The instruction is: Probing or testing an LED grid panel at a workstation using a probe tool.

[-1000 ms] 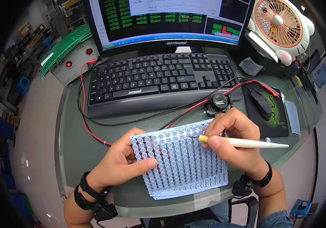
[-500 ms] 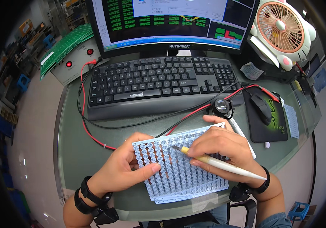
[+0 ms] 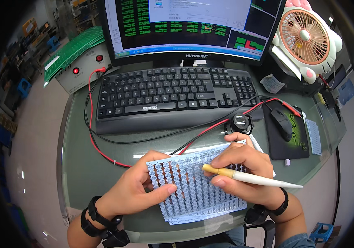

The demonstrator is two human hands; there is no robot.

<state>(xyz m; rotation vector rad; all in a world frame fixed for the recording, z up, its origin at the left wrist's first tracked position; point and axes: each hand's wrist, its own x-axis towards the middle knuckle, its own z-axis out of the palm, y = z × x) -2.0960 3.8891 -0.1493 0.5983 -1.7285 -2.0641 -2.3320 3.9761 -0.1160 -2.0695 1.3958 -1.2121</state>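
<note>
The glass surface [image 3: 86, 173] is carrying everything, and a monitor [image 3: 193, 25] is standing far beyond both hands. A black keyboard [image 3: 172, 97] is lying just beyond them, with red and black wires [image 3: 102, 153] running beside it. Under both hands a pale panel of small round boards [image 3: 193, 194] is resting (a stack, it seems). The left hand [image 3: 137, 192] is pinching its left edge, the grip closed with thumb on top. The right hand [image 3: 243, 171] is closing its grip around a cream pen-like tool [image 3: 251, 177] above the panel's right part.
</note>
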